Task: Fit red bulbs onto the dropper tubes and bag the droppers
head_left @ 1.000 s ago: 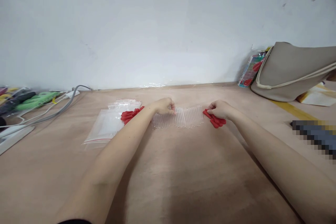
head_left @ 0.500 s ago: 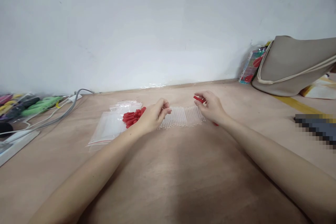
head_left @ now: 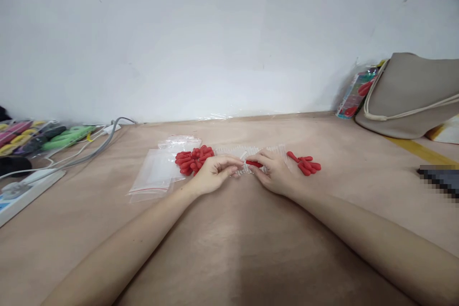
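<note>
My left hand (head_left: 218, 171) is over the near side of a row of thin clear glass tubes (head_left: 229, 152), its thumb and fingers apart. One slanting tube (head_left: 244, 155) shows just past its fingertips; whether they touch it I cannot tell. Close on the right, my right hand (head_left: 274, 167) pinches a red rubber bulb (head_left: 254, 164), which points left toward the left fingers. A heap of red bulbs (head_left: 193, 158) lies beside the left hand, and a smaller group of red bulbs (head_left: 307, 166) lies to the right. Both hands cover part of the tubes.
Clear zip bags (head_left: 148, 172) lie flat on the left. Beyond them are a power strip (head_left: 39, 189), a grey cable (head_left: 107, 136) and bagged coloured items (head_left: 68, 138). A grey bag (head_left: 412, 91) and a printed pack (head_left: 356, 93) lean by the wall; a blurred dark object (head_left: 441, 180) lies right.
My right hand has moved left with the red bulb, uncovering the small group on the right. My left hand has shifted slightly, its fingers now stretched toward the right hand. The view has shifted slightly.
</note>
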### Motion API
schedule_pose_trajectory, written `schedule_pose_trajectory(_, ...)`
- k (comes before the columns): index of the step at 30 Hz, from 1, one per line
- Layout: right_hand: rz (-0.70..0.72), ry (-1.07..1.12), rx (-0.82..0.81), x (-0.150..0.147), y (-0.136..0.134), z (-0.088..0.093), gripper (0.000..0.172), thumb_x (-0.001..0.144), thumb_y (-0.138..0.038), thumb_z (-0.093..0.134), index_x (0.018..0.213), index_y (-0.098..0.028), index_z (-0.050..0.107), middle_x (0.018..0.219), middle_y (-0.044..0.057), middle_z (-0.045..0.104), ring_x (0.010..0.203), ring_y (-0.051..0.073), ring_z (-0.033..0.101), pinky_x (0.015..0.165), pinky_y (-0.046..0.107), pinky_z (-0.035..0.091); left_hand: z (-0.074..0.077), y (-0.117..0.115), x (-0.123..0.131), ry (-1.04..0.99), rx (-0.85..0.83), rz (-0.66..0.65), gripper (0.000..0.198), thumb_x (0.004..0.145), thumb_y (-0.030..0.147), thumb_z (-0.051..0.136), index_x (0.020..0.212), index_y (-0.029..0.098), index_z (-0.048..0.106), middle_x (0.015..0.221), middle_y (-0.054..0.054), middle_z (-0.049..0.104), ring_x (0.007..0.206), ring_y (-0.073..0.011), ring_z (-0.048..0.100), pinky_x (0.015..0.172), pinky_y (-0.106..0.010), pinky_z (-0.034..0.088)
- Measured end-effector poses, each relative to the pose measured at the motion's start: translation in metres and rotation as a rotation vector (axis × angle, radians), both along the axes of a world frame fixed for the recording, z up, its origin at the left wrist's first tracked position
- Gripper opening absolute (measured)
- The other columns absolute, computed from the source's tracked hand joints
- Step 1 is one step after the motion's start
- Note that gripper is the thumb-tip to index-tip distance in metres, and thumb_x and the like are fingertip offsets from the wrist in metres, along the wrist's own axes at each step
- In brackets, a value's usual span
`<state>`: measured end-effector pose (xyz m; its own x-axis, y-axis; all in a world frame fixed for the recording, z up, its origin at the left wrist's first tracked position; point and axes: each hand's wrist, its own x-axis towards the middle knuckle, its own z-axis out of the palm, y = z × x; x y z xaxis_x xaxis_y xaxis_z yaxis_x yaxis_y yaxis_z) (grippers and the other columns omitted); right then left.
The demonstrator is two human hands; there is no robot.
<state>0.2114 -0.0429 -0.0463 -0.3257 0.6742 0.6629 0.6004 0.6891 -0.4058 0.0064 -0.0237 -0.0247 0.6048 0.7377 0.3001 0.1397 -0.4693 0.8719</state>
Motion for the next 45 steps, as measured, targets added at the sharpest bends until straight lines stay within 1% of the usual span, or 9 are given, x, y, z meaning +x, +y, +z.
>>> schedule_pose_trajectory(4,-0.063,0.022,-0.026,0.003,0.000,0.004,0.019,0.083,-0.021,0.049,0.099,-0.019,0.060,0.082,0.005,0.059,0.071,0.015,0.056,0.065,0.029,0.046,-0.002,-0.004,0.001,0.030,-0.002,0.037,0.044,0.085,0.024,0.049,0.128,0.016,0.041,0.100,-0.010,0.063,0.086,-0.0172,0.065,0.078,-0.031,0.053)
schedule_pose_trajectory(6,-0.090,0.034,-0.044,0.003,-0.001,0.007,0.020,0.083,-0.021,0.049,0.099,-0.021,0.061,0.082,0.005,0.059,0.071,0.015,0.057,0.063,0.027,0.046,-0.002,-0.005,0.001,0.073,0.071,0.089,0.045,0.086,0.022,0.046,0.131,0.016,0.037,0.106,-0.012,0.062,0.085,-0.0163,0.065,0.078,-0.031,0.053)
schedule_pose_trajectory(8,-0.096,0.046,-0.061,0.003,-0.003,0.009,0.020,0.083,-0.022,0.050,0.099,-0.022,0.062,0.082,0.004,0.059,0.070,0.014,0.057,0.061,0.026,0.046,-0.001,-0.004,0.001,0.118,0.156,0.127,0.039,0.086,0.020,0.044,0.125,0.017,0.046,0.111,-0.013,0.061,0.085,-0.0160,0.064,0.078,-0.032,0.052)
schedule_pose_trajectory(11,-0.072,0.074,-0.073,0.003,-0.004,0.010,0.019,0.083,-0.023,0.050,0.099,-0.023,0.062,0.081,0.003,0.058,0.070,0.014,0.057,0.062,0.026,0.047,-0.001,-0.003,0.001,0.182,0.238,0.128,0.032,0.086,0.019,0.043,0.116,0.016,0.055,0.100,-0.009,0.066,0.084,-0.0157,0.064,0.077,-0.031,0.052)
schedule_pose_trajectory(17,-0.001,0.093,-0.082,0.003,-0.001,0.008,0.020,0.084,-0.022,0.050,0.099,-0.022,0.062,0.083,0.003,0.058,0.074,0.013,0.057,0.066,0.027,0.048,-0.001,-0.003,0.001,0.221,0.301,0.117,0.031,0.086,0.018,0.043,0.113,0.017,0.058,0.100,-0.007,0.066,0.084,-0.0149,0.064,0.078,-0.028,0.051)
schedule_pose_trajectory(22,0.075,0.105,-0.093,0.003,0.000,0.004,0.016,0.084,-0.024,0.051,0.094,-0.021,0.062,0.084,0.004,0.062,0.077,0.014,0.058,0.070,0.029,0.047,0.000,-0.003,0.001,0.188,0.313,0.180,0.022,0.085,0.022,0.048,0.100,0.017,0.063,0.095,-0.006,0.067,0.085,-0.0161,0.063,0.076,-0.027,0.050)
schedule_pose_trajectory(32,0.153,0.116,-0.051,-0.001,-0.002,-0.005,0.013,0.085,-0.020,0.048,0.089,-0.017,0.060,0.081,0.005,0.061,0.075,0.014,0.056,0.067,0.028,0.047,-0.012,-0.002,0.002,0.186,0.354,0.264,0.014,0.080,0.024,0.055,0.081,0.013,0.063,0.074,-0.005,0.067,0.064,-0.0141,0.060,0.055,-0.023,0.046)
schedule_pose_trajectory(39,0.194,0.064,-0.071,0.001,-0.005,-0.005,0.013,0.085,-0.019,0.047,0.088,-0.017,0.059,0.081,0.005,0.062,0.074,0.014,0.056,0.066,0.027,0.046,-0.018,-0.004,0.003,0.155,0.508,0.207,0.011,0.080,0.017,0.053,0.080,0.014,0.064,0.071,-0.003,0.067,0.062,-0.0118,0.060,0.057,-0.021,0.047)
schedule_pose_trajectory(45,0.158,0.075,-0.155,0.002,-0.006,-0.002,0.008,0.082,-0.021,0.053,0.083,-0.017,0.059,0.076,0.004,0.061,0.069,0.013,0.056,0.062,0.026,0.045,-0.016,-0.005,0.002,0.198,0.522,0.200,0.011,0.083,0.018,0.052,0.085,0.015,0.063,0.073,-0.001,0.066,0.059,-0.0090,0.057,0.054,-0.019,0.043)
